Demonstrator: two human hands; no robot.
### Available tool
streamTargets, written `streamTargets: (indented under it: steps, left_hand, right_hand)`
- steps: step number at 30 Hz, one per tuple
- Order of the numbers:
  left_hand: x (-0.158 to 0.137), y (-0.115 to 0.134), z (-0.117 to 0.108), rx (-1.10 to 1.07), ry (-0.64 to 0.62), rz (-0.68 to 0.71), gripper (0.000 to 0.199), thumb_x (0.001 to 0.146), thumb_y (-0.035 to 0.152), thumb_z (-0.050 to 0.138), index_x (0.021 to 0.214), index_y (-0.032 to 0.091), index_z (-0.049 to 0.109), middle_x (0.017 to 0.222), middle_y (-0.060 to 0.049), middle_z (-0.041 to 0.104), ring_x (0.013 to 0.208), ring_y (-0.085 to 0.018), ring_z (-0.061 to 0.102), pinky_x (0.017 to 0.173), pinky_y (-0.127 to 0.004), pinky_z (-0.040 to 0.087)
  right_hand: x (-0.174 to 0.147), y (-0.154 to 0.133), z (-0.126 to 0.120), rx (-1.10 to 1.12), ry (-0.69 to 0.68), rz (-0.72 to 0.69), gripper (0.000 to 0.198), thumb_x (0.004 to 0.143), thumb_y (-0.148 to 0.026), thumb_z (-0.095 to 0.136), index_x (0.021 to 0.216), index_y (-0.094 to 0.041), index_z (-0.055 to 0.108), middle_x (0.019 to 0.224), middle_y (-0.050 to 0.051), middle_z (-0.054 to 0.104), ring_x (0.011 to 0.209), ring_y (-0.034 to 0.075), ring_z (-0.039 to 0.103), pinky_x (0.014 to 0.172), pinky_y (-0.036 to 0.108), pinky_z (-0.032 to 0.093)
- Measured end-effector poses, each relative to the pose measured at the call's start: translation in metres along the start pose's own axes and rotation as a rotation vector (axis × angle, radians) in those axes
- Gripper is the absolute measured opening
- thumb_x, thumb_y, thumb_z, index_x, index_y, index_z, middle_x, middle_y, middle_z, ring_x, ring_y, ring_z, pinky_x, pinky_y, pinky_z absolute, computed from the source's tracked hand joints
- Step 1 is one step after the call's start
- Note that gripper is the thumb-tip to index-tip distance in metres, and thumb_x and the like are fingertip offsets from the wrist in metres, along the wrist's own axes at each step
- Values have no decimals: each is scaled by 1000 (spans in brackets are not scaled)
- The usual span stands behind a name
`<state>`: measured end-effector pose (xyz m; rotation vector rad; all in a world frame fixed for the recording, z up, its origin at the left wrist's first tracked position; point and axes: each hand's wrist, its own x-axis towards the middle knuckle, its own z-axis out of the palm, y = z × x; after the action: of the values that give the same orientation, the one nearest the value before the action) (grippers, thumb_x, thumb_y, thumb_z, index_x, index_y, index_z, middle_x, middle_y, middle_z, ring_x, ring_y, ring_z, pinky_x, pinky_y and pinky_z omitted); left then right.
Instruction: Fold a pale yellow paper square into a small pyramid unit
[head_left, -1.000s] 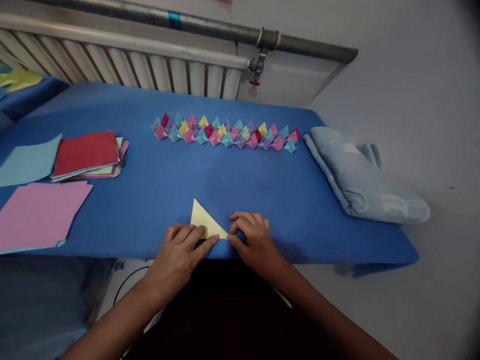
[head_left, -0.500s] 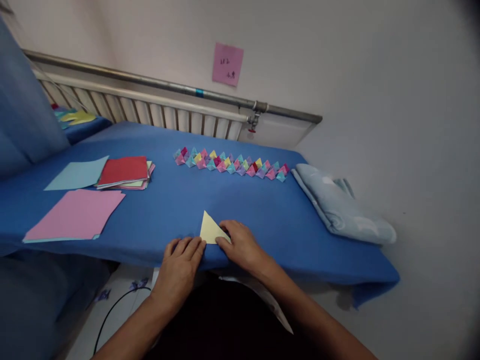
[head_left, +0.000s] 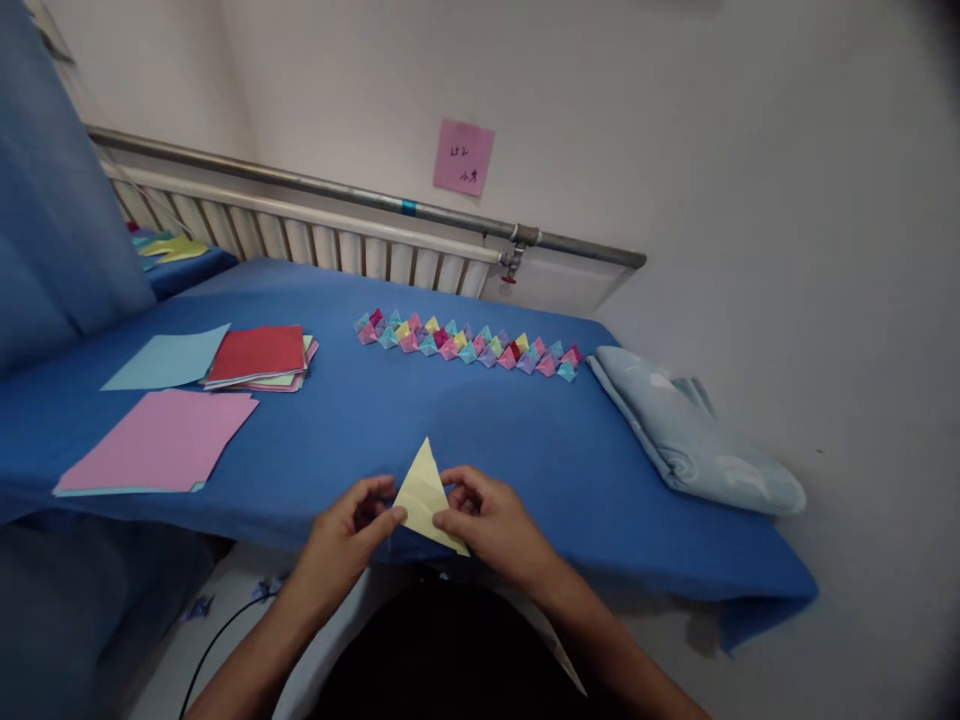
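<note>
A pale yellow paper folded into a triangle (head_left: 421,497) is held between my two hands near the front edge of the blue-covered table, its tip pointing away from me. My left hand (head_left: 352,525) pinches its left corner with thumb and curled fingers. On the other side my right hand (head_left: 491,520) grips the right edge, thumb on top and fingers behind. Beyond the hands, folded paper pieces (head_left: 466,345) in pink, blue, yellow, red and purple stand in two joined-looking rows.
At left lie stacked pink sheets (head_left: 157,440), a light blue sheet (head_left: 166,358) and a pile topped by red paper (head_left: 256,353). A folded light blue blanket (head_left: 690,430) rests at right. Behind the table (head_left: 322,440) are a radiator (head_left: 326,245) and a metal pipe (head_left: 300,182).
The yellow paper triangle has been lifted and turned. My left hand has gone from lying flat at its corner to pinching it; my right hand still grips it. The camera view has shifted slightly.
</note>
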<state>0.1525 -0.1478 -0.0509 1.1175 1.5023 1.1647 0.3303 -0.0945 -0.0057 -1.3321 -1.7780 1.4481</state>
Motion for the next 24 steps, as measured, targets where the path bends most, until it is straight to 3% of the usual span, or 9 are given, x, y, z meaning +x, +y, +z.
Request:
streamTargets:
  steps: [3, 6, 11, 15, 24]
  left_hand:
    - [-4, 11, -1, -189, -79, -123, 32, 69, 44, 68, 88, 18, 67, 74, 0, 64, 61, -12, 54, 52, -21, 40]
    - [-7, 12, 1, -282, -90, -149, 28, 67, 43, 72, 79, 17, 67, 67, 2, 63, 55, -8, 49, 52, -19, 38]
    - [-7, -1, 2, -482, -119, -202, 27, 68, 40, 75, 79, 16, 67, 64, 1, 65, 52, -6, 49, 54, -19, 39]
    - [-8, -7, 3, -634, -165, -207, 26, 70, 37, 76, 80, 15, 68, 62, 1, 64, 53, -7, 51, 53, -19, 40]
    - [-14, -9, 8, -665, -259, -189, 22, 71, 33, 76, 78, 14, 68, 63, 0, 62, 55, -7, 51, 52, -18, 41]
  right_hand:
    - [-11, -7, 3, 4, 21, -29, 27, 69, -11, 60, 94, -20, 62, 64, -7, 51, 55, 7, 45, 52, 18, 36]
    - [-15, -10, 4, -47, 53, -60, 27, 71, -10, 59, 96, -19, 63, 63, -7, 50, 55, 7, 44, 53, 19, 35]
    - [-22, -13, 2, -91, 95, -245, 29, 76, -20, 62, 105, -20, 60, 76, -3, 57, 64, 10, 50, 60, 21, 41]
    - [-31, -18, -2, -110, 191, -486, 13, 84, -23, 55, 96, -21, 60, 88, 2, 61, 77, 13, 56, 73, 26, 45]
    - [-32, -19, 4, -119, 219, -555, 10, 84, -18, 55, 92, -22, 60, 95, 3, 61, 83, 14, 56, 75, 27, 46]
